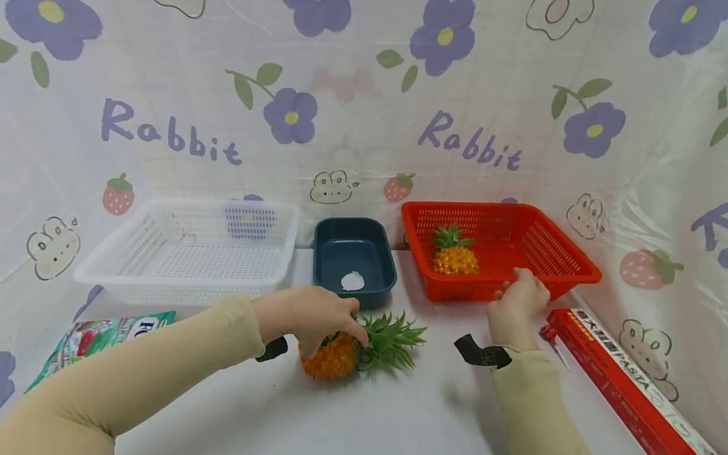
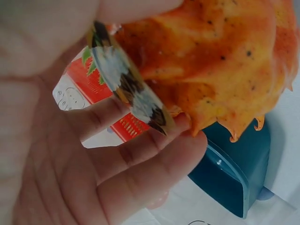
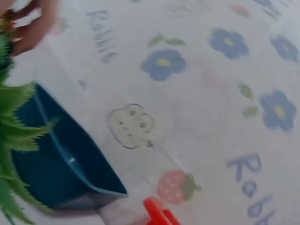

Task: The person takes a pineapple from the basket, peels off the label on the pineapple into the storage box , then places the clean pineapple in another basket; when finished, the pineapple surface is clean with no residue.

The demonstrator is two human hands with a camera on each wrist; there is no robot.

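Observation:
My left hand grips an orange pineapple from above, its fingers and thumb spread around the body. The pineapple lies on its side over the white tabletop, green leaves pointing right. In the left wrist view, the pineapple is close to the palm, and a narrow black, white and tan patterned strip shows beside it. My right hand, its fingers loosely curled, is at the front rim of the red basket. Another pineapple sits in that basket.
A dark blue tub with a white patch inside stands behind the gripped pineapple. At left are a white basket and a green snack bag. A red pasta box and a small red lollipop lie at right.

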